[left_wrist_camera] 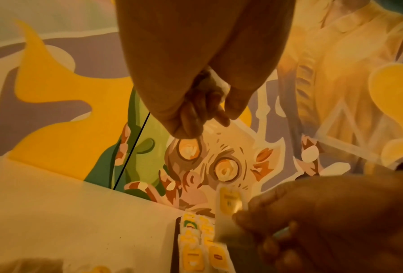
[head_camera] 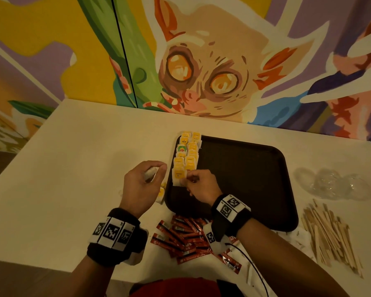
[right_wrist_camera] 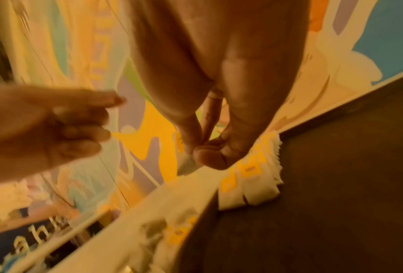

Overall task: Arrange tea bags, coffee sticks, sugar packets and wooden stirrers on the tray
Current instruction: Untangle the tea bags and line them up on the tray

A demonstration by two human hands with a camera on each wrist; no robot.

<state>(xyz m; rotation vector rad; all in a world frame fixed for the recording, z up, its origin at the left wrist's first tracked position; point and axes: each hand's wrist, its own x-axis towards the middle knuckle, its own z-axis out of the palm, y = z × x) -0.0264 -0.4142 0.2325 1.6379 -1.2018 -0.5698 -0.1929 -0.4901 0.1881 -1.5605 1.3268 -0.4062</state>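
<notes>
Papery square tea bags [head_camera: 185, 156] line the smooth dark tray [head_camera: 244, 168].

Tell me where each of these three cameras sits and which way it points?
Head: on the person's head, looking down at the tray and tea bags; both hands and banded wrists show.
Left wrist: along the left hand holding a tea bag toward the mural; the right hand shows too.
Right wrist: along the right hand pinching a tea bag over the tray.
Shared: all views show the tea bag rows.

Yellow tea bags [head_camera: 186, 155] in two overlapping rows along dark tray [head_camera: 244, 168].
</notes>
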